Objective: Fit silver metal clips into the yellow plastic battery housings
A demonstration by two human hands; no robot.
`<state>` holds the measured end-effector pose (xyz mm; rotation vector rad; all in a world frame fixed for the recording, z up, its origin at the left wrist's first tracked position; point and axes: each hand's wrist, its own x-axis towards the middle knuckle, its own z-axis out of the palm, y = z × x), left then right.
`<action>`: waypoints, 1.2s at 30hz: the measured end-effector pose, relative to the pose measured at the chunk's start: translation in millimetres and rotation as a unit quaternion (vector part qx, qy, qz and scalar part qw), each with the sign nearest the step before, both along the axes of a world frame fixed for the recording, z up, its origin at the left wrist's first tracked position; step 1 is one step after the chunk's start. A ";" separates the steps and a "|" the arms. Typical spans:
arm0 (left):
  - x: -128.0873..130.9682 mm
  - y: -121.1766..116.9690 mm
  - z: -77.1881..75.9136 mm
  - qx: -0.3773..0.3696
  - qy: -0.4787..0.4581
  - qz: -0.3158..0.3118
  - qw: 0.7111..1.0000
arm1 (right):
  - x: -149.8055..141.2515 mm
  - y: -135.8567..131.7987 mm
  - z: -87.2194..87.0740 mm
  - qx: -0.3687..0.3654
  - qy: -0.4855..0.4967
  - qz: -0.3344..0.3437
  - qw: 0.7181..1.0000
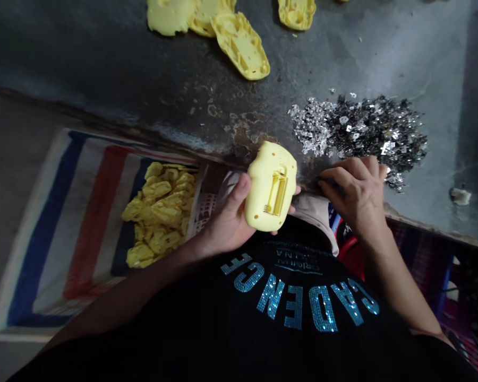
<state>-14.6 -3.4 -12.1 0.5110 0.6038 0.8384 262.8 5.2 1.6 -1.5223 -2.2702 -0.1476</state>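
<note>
My left hand (227,217) holds a yellow plastic casing half (271,187) with its fingers behind it and the thumb on its edge. The casing's inner side faces up and shows a small rectangular compartment. My right hand (356,196) rests at the edge of the concrete bench (207,95), close to a heap of small shiny metal pieces (362,132). Its fingers pinch a slim dark item (331,183), mostly hidden and too dark to identify.
Several more yellow casing halves (241,46) lie at the top of the bench. A striped woven sack (75,233) on the floor at the left holds a pile of yellow casings (157,215). A red object (352,254) sits below the bench edge by my right arm.
</note>
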 end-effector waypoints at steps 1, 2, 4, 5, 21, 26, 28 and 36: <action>1.1 -0.4 0.6 -0.010 -0.003 -0.003 1.000 | -0.9 0.8 3.8 0.006 0.020 0.016 1.000; 2.3 -0.8 0.8 -0.017 -0.012 -0.012 1.000 | -1.6 0.7 9.7 0.003 0.048 0.037 0.998; 4.5 -1.3 0.4 -0.023 -0.037 -0.043 0.998 | -3.6 -2.0 25.8 -0.030 0.117 0.084 0.989; 5.6 -1.4 -0.1 -0.024 -0.050 -0.060 0.997 | -5.0 -4.2 34.6 -0.054 0.149 0.106 0.982; 16.2 -10.1 7.2 -0.039 -0.061 -0.164 0.984 | -1.5 -8.7 76.4 -0.102 0.040 0.193 0.975; 19.1 -10.3 10.6 -0.031 -0.057 -0.171 0.983 | -1.1 -11.4 78.2 -0.098 0.013 0.195 0.976; 20.3 -10.9 10.4 -0.033 -0.053 -0.165 0.984 | -1.6 -12.4 77.8 -0.063 0.000 0.216 0.974; 21.4 -11.1 10.7 -0.037 -0.046 -0.163 0.985 | -5.2 -20.2 72.4 -0.064 0.030 0.204 0.976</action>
